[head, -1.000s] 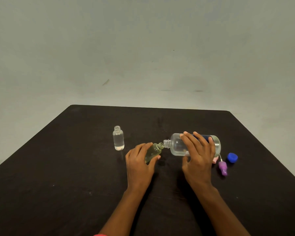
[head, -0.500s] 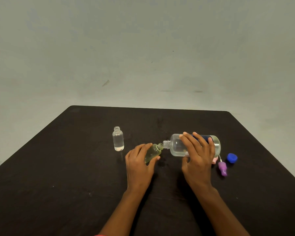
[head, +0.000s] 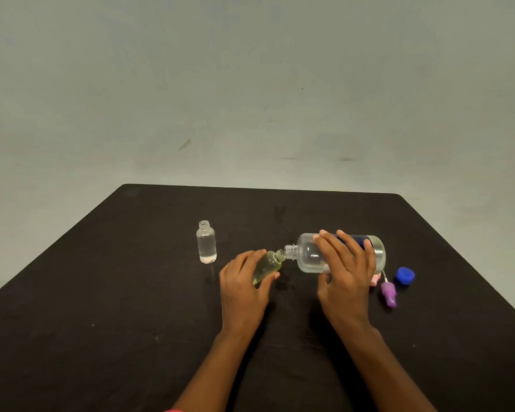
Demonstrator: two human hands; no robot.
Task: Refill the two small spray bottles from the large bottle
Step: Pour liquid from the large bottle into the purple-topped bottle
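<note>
My right hand point(head: 344, 275) grips the large clear bottle point(head: 308, 254), tipped on its side with its open neck pointing left. Its neck meets the mouth of a small yellowish bottle point(head: 269, 264), which my left hand point(head: 244, 288) holds tilted toward it. A second small clear bottle point(head: 206, 242) stands upright and uncapped to the left, holding clear liquid. All are over the black table point(head: 101, 322).
A purple spray top point(head: 389, 293) with its tube lies right of my right hand, beside a blue cap point(head: 405, 275). A pink piece point(head: 374, 280) peeks out from under the large bottle. The table's right edge runs close behind them.
</note>
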